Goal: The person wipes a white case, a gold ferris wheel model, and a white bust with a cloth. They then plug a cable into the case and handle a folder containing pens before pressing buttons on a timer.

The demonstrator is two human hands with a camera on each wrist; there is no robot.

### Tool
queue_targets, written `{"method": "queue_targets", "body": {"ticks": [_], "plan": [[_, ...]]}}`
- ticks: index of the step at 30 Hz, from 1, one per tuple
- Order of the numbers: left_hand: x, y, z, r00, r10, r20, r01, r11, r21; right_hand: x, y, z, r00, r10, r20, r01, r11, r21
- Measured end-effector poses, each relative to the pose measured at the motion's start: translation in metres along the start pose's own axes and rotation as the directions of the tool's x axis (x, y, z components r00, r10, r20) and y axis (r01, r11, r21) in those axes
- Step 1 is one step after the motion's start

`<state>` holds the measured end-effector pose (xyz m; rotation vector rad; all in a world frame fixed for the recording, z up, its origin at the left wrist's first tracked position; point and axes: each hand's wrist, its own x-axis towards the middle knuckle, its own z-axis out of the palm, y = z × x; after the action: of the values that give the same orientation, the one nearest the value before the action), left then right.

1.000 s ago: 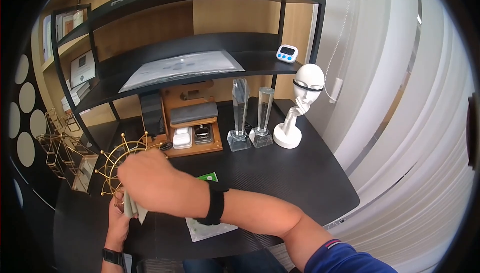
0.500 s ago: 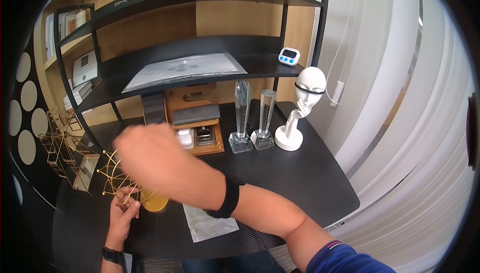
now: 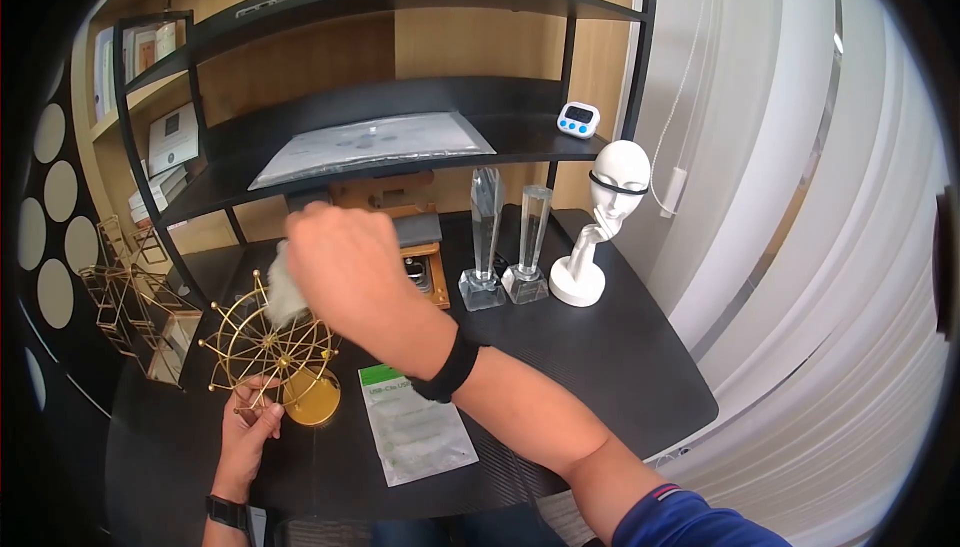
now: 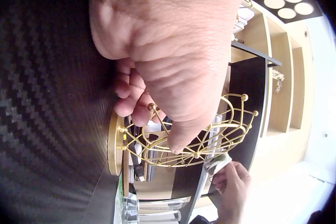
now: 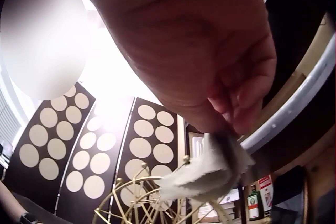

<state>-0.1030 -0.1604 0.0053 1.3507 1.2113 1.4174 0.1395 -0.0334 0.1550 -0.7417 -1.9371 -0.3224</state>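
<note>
A gold wire Ferris wheel ornament (image 3: 284, 360) stands on its round gold base (image 3: 313, 404) at the left of the black desk. My left hand (image 3: 248, 432) pinches its lower left rim between thumb and fingers; in the left wrist view the thumb (image 4: 184, 134) lies over the wires. Above the wheel's upper right side, my right hand (image 3: 345, 262) grips a crumpled pale grey cloth (image 3: 287, 292). That cloth (image 5: 202, 176) hangs from the fingertips and overlaps the top of the wheel in the right wrist view.
A clear packet with a green header (image 3: 415, 427) lies right of the base. Behind are a wooden organiser (image 3: 437, 277), two crystal trophies (image 3: 484, 237) and a white head sculpture (image 3: 578, 277). A black shelf (image 3: 530, 137) spans the back; a geometric wire stand (image 3: 130, 297) is far left.
My right hand has lifted with the cloth and shifted right, uncovering the wheel, its base and the packet. The left hand stays at the wheel's lower rim.
</note>
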Motion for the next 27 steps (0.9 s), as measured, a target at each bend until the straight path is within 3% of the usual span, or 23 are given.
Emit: {"method": "queue_targets", "body": {"ticks": [6,9,14,21,27], "plan": [[0.001,-0.008,-0.006,0.999,0.003,0.034,-0.004,0.999,0.032,-0.003,-0.004,0.000,1.000,0.001,0.022,0.000,0.998,-0.060],[0.003,-0.012,-0.007,1.000,0.015,0.024,-0.016,0.999,0.034,-0.010,-0.025,0.004,0.987,-0.136,0.083,0.131,0.989,0.063],[0.003,-0.016,-0.008,0.999,0.030,0.013,-0.030,1.000,0.002,-0.016,-0.045,0.008,0.964,-0.199,0.178,0.169,0.971,0.171],[0.000,-0.006,-0.003,1.000,-0.019,0.012,0.019,1.000,-0.009,-0.014,-0.041,0.012,0.983,-0.162,0.088,0.144,0.973,0.178],[0.003,-0.010,-0.006,1.000,0.020,0.002,-0.020,0.999,0.036,-0.016,-0.042,0.021,0.988,-0.148,0.038,0.135,0.963,0.234]]}}
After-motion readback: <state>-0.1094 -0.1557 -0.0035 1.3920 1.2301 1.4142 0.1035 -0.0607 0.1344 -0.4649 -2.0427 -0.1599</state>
